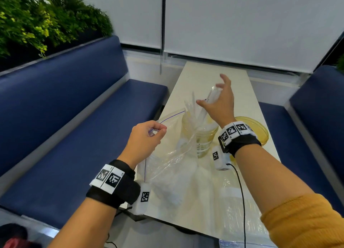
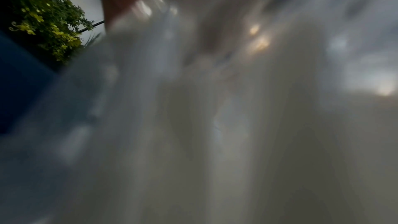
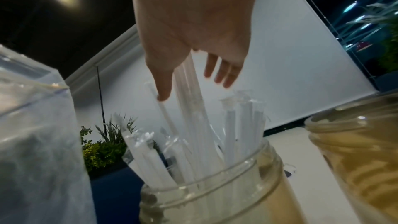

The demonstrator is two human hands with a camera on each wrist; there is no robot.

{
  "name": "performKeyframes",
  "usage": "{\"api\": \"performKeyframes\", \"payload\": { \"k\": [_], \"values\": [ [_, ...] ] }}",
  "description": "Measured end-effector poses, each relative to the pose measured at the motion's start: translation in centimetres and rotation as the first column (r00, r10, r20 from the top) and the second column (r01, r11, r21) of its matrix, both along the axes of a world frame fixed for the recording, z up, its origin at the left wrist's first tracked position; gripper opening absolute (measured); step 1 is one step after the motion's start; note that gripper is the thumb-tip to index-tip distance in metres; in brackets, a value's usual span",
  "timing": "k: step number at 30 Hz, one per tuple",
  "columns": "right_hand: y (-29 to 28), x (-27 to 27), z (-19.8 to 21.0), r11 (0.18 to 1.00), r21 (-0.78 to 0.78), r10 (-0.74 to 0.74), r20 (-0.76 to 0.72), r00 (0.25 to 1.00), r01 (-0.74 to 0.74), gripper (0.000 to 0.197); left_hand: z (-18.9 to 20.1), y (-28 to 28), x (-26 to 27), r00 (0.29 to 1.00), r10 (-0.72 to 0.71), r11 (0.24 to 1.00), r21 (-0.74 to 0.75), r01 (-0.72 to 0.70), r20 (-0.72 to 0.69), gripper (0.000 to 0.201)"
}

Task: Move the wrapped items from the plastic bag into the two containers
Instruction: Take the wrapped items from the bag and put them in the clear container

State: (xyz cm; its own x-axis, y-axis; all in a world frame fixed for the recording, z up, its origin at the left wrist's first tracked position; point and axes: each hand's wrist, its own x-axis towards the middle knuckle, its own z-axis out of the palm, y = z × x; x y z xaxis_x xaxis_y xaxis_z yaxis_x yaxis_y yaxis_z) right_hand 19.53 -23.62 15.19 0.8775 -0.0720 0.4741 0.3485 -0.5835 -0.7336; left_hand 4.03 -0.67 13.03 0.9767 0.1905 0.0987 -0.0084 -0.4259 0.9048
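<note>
My left hand (image 1: 158, 131) pinches the zip rim of a clear plastic bag (image 1: 173, 154) and holds its mouth up at the table's left edge. White wrapped items (image 1: 171, 192) lie inside it. My right hand (image 1: 209, 91) is spread open over a clear jar (image 1: 202, 138) that stands full of wrapped white straws (image 1: 193, 110). In the right wrist view the fingers (image 3: 217, 74) are straight, and a few long straws (image 3: 189, 108) slant from under the palm down into the jar (image 3: 215, 193). A second, amber-tinted jar (image 1: 255, 130) (image 3: 355, 151) stands to the right. Blurred bag film (image 2: 193, 108) fills the left wrist view.
The narrow cream table (image 1: 214, 74) runs between two blue benches (image 1: 74, 117) (image 1: 316, 117). Another clear plastic bag (image 1: 238, 219) lies flat at the table's near end under my right forearm. Green plants (image 1: 37, 20) stand behind the left bench. A blind cord (image 1: 161, 43) hangs at the window.
</note>
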Motion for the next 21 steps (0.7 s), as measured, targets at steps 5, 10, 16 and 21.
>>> {"api": "performKeyframes", "payload": {
  "k": [5, 10, 16, 21],
  "values": [
    [0.8, 0.3, 1.5, 0.971, -0.237, 0.056, 0.35, 0.935, 0.031, 0.048, 0.7, -0.3, 0.2, 1.0, -0.019, 1.0, -0.014, 0.019, -0.002, 0.01],
    [0.3, 1.3, -1.6, 0.587, -0.792, 0.102, -0.134, 0.986, -0.168, 0.054, 0.8, -0.3, 0.0, 0.999, -0.031, 0.999, -0.016, 0.03, -0.019, 0.012],
    [2.3, 1.1, 0.2, 0.744, -0.667, 0.081, 0.011, 0.997, -0.053, 0.052, 1.0, -0.1, -0.1, 0.999, -0.031, 0.999, -0.018, 0.03, -0.031, 0.014],
    [3.6, 0.0, 0.6, 0.6, -0.771, 0.075, -0.211, 0.975, -0.213, 0.048, 1.0, -0.1, -0.1, 0.996, -0.069, 0.997, -0.023, 0.068, -0.056, 0.034]
  ]
}}
